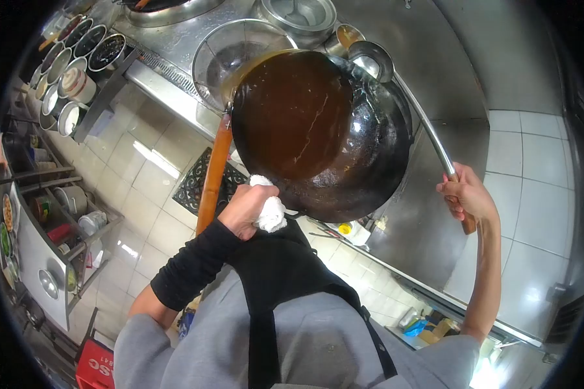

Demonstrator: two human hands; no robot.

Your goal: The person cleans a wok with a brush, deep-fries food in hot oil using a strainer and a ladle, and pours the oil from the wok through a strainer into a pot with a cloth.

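Observation:
A large black wok (pixel 377 152) is tilted to the left, with dark brown liquid (pixel 292 117) pooled in that side. My left hand (pixel 243 211) is closed around a folded white cloth (pixel 270 217), pressed at the wok's near-left rim. What the cloth covers is hidden. In my right hand (pixel 470 194), fingers wrapped, is the wooden end of a long metal ladle (pixel 428 123). Its bowl rests at or just over the wok's far-right rim. Partly behind the wok sits a round wire strainer (pixel 204 48), whose wooden handle (pixel 215 168) runs down past my left wrist.
Beyond the wok stand a metal pot (pixel 302 13) and a small metal container (pixel 341 40). Several seasoning tins (pixel 107 52) line the counter at upper left. A shelved cart (pixel 65 220) stands at left on the tiled floor. A steel counter (pixel 428 220) lies at right.

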